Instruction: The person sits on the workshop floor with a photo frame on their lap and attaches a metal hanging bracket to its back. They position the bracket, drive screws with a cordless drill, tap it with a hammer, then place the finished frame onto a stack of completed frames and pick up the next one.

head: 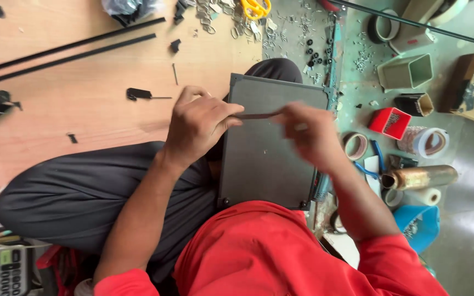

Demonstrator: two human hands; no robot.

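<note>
strip held over the panel

i sit cross-legged with the flat dark grey rectangular panel (264,148) propped on my lap so it stays steady. my left hand (196,127) is closed, pinching the left end of a thin dark strip (256,115); my right hand (309,134), blurred, grips the right end, so the strip stretches level across the panel's far part. a red plastic tray (390,122) sits to the right.
</note>
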